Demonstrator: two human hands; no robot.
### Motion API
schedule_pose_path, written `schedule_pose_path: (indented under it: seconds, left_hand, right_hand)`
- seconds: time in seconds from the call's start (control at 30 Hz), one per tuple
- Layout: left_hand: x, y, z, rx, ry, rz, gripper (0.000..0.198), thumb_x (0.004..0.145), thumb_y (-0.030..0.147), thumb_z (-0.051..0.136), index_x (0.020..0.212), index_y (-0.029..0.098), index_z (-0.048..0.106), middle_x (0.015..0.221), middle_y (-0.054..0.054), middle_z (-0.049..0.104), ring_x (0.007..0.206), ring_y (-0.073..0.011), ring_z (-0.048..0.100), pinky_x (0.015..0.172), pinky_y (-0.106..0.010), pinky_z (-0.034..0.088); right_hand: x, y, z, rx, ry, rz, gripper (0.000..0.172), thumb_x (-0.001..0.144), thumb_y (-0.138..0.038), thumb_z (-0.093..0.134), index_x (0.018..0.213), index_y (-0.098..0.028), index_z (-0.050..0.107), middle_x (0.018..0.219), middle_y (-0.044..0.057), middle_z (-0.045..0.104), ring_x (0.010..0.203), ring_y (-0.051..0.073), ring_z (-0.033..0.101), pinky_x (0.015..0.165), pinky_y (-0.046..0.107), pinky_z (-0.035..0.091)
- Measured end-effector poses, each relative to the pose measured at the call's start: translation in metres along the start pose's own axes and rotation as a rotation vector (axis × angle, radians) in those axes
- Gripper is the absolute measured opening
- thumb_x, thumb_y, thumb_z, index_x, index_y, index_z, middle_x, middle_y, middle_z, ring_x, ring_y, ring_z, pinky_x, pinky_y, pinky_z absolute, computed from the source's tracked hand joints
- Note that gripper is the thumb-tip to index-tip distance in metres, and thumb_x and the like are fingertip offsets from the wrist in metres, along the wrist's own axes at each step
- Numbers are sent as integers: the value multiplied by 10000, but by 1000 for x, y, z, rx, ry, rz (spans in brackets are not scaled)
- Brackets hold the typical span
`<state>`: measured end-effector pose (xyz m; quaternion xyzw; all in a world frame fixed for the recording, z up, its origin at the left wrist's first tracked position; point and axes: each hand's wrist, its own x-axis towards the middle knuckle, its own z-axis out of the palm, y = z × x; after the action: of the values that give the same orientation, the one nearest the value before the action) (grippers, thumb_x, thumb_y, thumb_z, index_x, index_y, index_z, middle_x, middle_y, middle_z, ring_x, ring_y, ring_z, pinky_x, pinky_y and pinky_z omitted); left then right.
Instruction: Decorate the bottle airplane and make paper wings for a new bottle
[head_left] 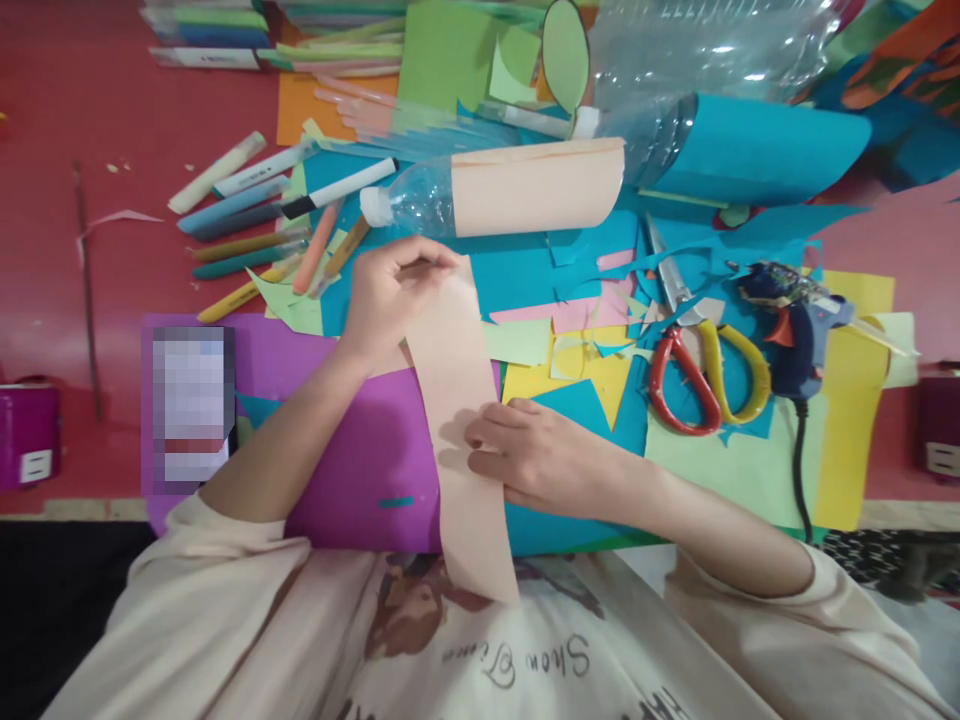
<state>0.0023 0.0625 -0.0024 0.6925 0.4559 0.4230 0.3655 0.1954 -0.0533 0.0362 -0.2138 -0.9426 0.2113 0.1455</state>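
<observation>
A long peach paper strip runs from the table toward my lap. My left hand pinches its far end, fingers closed on the paper. My right hand holds the strip's right edge near the middle, fingers curled against it. Beyond them lies a clear plastic bottle on its side, wrapped in peach paper. Under the strip is a purple sheet.
Red-and-yellow-handled scissors and a blue glue gun with its black cord lie to the right on coloured paper scraps. Markers and pens are scattered at the left. A larger bottle with blue paper lies at the back right.
</observation>
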Motion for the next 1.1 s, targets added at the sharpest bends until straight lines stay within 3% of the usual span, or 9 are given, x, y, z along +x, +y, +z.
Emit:
schedule_pose_path:
  seconds: [0.1, 0.17, 0.3, 0.37, 0.47, 0.67, 0.87, 0.97, 1.1]
  left_hand:
    - [-7, 6, 4, -23, -66, 8, 204, 806, 95, 536, 759, 199, 704, 928, -8, 747, 930, -162, 690, 840, -287, 548]
    - [-11, 7, 6, -48, -111, 0, 235, 822, 110, 501, 752, 194, 709, 946, -18, 744, 949, -170, 684, 835, -293, 544]
    - [-14, 0, 6, -195, -153, -5, 266, 900, 335, 520, 794, 191, 716, 925, -41, 741, 916, -200, 682, 845, -342, 529]
    - [-15, -3, 7, -299, -136, -35, 433, 931, 513, 462, 805, 191, 722, 932, -59, 741, 914, -213, 682, 834, -357, 526]
    - [-15, -2, 8, -321, -121, -38, 543, 914, 650, 444, 830, 197, 732, 929, -66, 733, 914, -199, 681, 827, -337, 522]
    - [-21, 8, 11, -204, -156, -1, 203, 863, 398, 677, 908, 200, 687, 948, -35, 729, 925, -168, 695, 834, -291, 551]
    - [-29, 11, 16, -227, -258, 30, 224, 881, 360, 655, 1033, 200, 617, 1083, -53, 703, 1035, -180, 680, 880, -304, 562]
    - [-30, 15, 18, -259, -283, 39, 254, 876, 379, 660, 1049, 201, 607, 1108, -56, 692, 1084, -184, 658, 900, -296, 549]
    - [-32, 23, 17, -319, -281, -106, 393, 819, 387, 725, 1152, 238, 578, 858, 3, 669, 752, -132, 659, 603, -205, 513]
  right_hand:
    - [2, 4, 6, 101, 27, 56, 226, 927, -143, 466, 793, -146, 647, 785, 75, 650, 721, 175, 564, 627, 282, 424]
    - [2, 9, 9, 208, 66, 222, 275, 947, -179, 449, 723, -155, 605, 720, 51, 609, 647, 141, 534, 578, 251, 385]
    - [4, 20, 12, 451, 152, 675, 397, 905, -269, 544, 549, -197, 385, 522, -44, 406, 468, 67, 352, 465, 220, 250]
    - [5, 25, 13, 555, 185, 761, 404, 875, -274, 564, 536, -202, 355, 497, -63, 353, 452, 56, 295, 449, 222, 220]
    - [5, 28, 14, 613, 216, 794, 351, 838, -282, 587, 545, -190, 419, 517, -60, 382, 473, 57, 309, 453, 221, 231]
    - [4, 33, 12, 620, 410, 831, 462, 739, -356, 721, 533, -212, 333, 497, -81, 331, 473, 51, 297, 446, 221, 226]
    - [3, 38, 13, 996, 606, 918, 373, 737, -369, 729, 964, -240, 464, 856, -35, 587, 425, 27, 436, 348, 185, 286]
    - [3, 39, 15, 1114, 618, 884, 398, 758, -351, 715, 1043, -239, 461, 822, -47, 600, 370, 16, 413, 312, 178, 267]
    - [3, 41, 16, 1143, 685, 831, 342, 785, -360, 705, 999, -237, 468, 810, -53, 624, 322, 5, 406, 288, 180, 269]
